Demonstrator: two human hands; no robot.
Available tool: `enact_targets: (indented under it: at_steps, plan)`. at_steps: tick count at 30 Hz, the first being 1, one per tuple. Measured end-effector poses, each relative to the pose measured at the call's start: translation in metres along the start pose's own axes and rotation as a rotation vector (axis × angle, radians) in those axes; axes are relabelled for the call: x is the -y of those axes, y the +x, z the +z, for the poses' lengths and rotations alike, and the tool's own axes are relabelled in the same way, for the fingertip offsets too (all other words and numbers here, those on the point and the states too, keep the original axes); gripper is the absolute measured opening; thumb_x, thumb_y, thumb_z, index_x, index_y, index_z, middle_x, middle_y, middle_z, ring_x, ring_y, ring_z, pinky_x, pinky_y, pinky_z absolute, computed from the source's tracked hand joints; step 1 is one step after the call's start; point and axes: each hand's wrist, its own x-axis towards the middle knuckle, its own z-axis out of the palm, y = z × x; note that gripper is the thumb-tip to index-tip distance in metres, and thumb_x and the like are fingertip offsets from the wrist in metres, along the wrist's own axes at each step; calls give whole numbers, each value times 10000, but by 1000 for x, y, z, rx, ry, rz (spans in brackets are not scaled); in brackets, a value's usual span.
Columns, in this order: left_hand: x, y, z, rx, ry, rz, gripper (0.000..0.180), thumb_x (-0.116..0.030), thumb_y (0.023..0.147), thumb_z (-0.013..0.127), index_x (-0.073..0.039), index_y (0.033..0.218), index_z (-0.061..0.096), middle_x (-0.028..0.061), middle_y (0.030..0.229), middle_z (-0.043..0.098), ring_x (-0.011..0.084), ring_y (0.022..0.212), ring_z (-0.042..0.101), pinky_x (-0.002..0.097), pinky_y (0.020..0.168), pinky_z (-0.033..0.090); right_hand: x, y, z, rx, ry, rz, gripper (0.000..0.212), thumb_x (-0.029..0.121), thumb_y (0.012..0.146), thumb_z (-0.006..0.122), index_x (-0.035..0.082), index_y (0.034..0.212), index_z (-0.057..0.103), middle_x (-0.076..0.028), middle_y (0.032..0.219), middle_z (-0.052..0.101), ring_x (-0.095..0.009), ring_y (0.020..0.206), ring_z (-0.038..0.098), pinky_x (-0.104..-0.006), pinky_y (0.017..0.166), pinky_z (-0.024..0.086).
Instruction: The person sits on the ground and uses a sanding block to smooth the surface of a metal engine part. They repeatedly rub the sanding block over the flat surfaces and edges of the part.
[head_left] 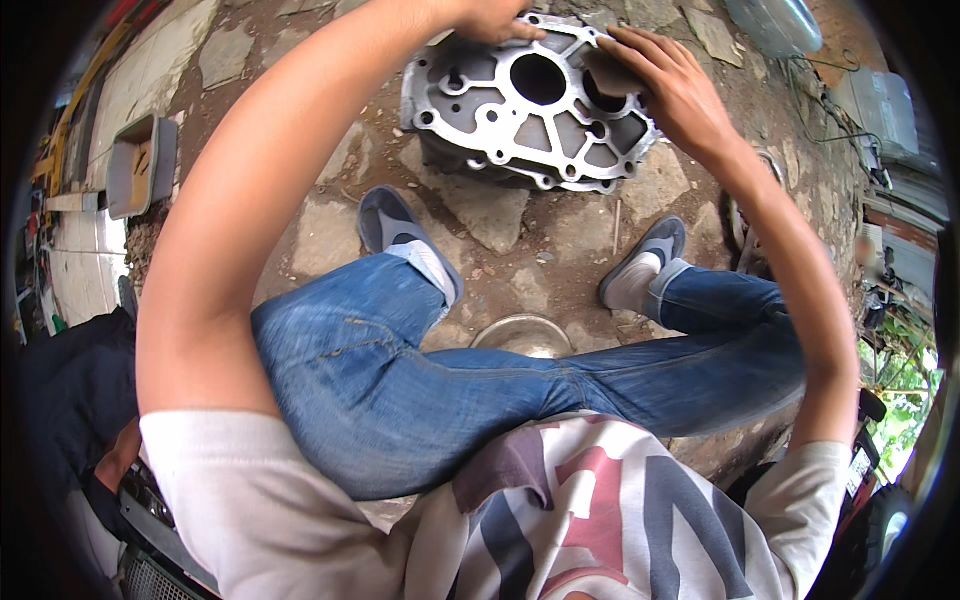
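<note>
A grey cast-metal gearbox housing (540,130) with round bores, ribs and bolt holes lies on the ground beyond my feet. My left hand (497,20) is closed on its far rim, partly cut off by the upper edge of the view. Over the housing's right side, my right hand (680,90) has long, fairly straight fingers pressed on a thin brown sheet-like piece (615,78). That piece partly covers the right-hand bore; its material is unclear. The right thumb is hidden.
Flat stones set in dirt (480,205) form the ground. A grey tray (142,165) stands at the far left, and a clear plastic container (775,25) at the far right. A round metal dish (522,335) lies between my legs. Another person's arm (118,458) shows at the left.
</note>
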Motion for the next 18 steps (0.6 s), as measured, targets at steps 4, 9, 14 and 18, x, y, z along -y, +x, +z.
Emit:
enact_targets:
  at_steps: [4, 9, 14, 18]
  plan:
    - [-11, -20, -8, 17, 19, 7, 728, -580, 961, 562, -87, 1487, 458, 242, 1366, 610, 383, 1249, 604, 469, 1058, 474, -8, 5, 35, -168, 71, 145, 785, -112, 738, 521, 150, 1478, 519, -101, 1519, 510, -307, 1421, 447, -444, 1185, 366]
    - [9, 2, 21, -74, -56, 33, 780, -660, 961, 541, -112, 1510, 457, 273, 1303, 640, 412, 1204, 630, 465, 1013, 508, 25, 4, 59, -282, 262, 429, 737, -7, 817, 512, 121, 1539, 436, -211, 1540, 463, -376, 1456, 403, -467, 1216, 307]
    - [-13, 22, 12, -38, -132, 60, 793, -670, 960, 528, -140, 1539, 423, 244, 1397, 590, 389, 1294, 575, 461, 1111, 442, 40, -9, 52, -458, 487, 704, 634, -33, 913, 453, 101, 1532, 446, -188, 1537, 479, -340, 1431, 452, -415, 1194, 344]
    - [-14, 44, 15, 42, -101, 63, 886, -716, 916, 559, -97, 1537, 426, 250, 1423, 568, 376, 1330, 550, 452, 1133, 424, 30, -10, 47, -575, 499, 639, 590, -96, 940, 417, 83, 1498, 489, -176, 1508, 523, -293, 1404, 499, -368, 1160, 393]
